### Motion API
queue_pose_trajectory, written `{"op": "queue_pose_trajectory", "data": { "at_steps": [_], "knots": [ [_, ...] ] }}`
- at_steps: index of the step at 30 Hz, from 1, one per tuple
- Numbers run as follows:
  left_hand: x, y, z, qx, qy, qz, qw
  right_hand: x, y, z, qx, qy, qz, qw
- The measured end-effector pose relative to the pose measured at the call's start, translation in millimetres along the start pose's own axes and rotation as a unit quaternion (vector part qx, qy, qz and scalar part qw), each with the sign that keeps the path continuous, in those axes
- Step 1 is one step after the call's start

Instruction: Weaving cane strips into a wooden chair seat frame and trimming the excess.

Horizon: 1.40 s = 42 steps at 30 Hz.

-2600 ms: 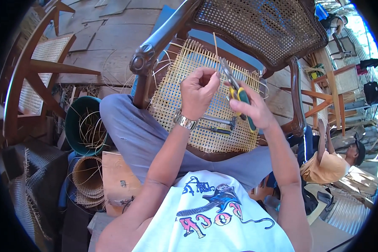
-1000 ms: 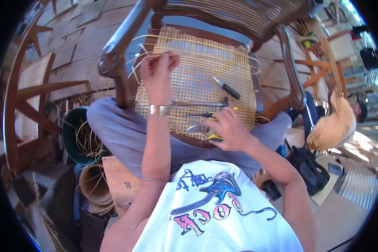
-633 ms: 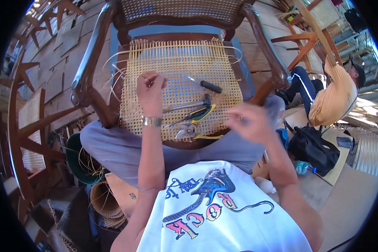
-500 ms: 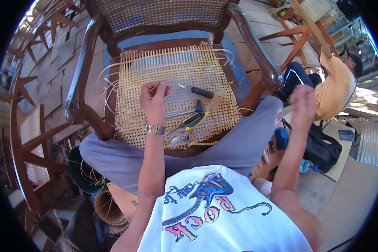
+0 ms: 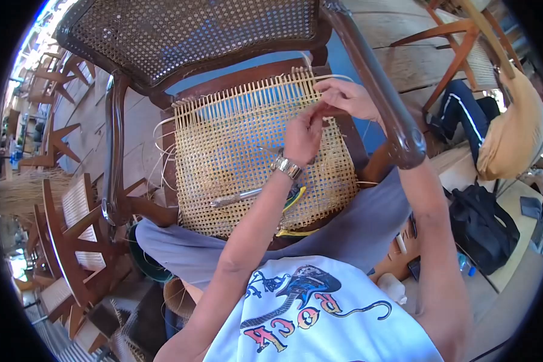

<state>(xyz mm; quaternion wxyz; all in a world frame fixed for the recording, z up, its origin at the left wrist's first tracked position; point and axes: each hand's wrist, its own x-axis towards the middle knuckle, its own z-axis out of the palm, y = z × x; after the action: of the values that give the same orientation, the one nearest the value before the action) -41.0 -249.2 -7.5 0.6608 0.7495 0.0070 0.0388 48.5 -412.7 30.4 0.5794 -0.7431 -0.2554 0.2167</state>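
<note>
The chair rests across the person's lap, presumably so its woven cane seat [image 5: 247, 157] lies within reach of both hands. A metal tool [image 5: 235, 196] and yellow-handled pliers [image 5: 294, 199] lie loose on the weave at 6 o'clock of the hands, parked close by. Left hand [image 5: 303, 134] and right hand [image 5: 349, 98] meet at the seat's 1 o'clock corner, each grip pinched on a thin cane strand [image 5: 327, 77] at the rim. The fingertips overlap; the strand's path through the weave cannot be made out.
</note>
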Motion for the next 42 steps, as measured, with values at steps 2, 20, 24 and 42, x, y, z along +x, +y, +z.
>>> {"op": "queue_pose_trajectory", "data": {
  "at_steps": [2,20,24,42],
  "knots": [
    [12.9,21.3,-8.9,-0.032,-0.003,-0.017,0.999,10.9,-1.7,-2.5,-0.024,-0.037,0.006,0.999],
    [-91.2,32.8,-187.7,0.2,0.106,-0.127,0.966,58.1,42.8,-10.2,0.04,-0.157,-0.22,0.962],
    [-80.0,32.9,-161.4,0.106,0.082,-0.158,0.978,50.2,25.4,5.9,0.04,-0.125,-0.077,0.988],
    [56.4,14.8,-23.4,0.106,0.204,0.101,0.968,43.5,9.0,14.7,0.11,-0.017,0.084,0.99]
  ]
}}
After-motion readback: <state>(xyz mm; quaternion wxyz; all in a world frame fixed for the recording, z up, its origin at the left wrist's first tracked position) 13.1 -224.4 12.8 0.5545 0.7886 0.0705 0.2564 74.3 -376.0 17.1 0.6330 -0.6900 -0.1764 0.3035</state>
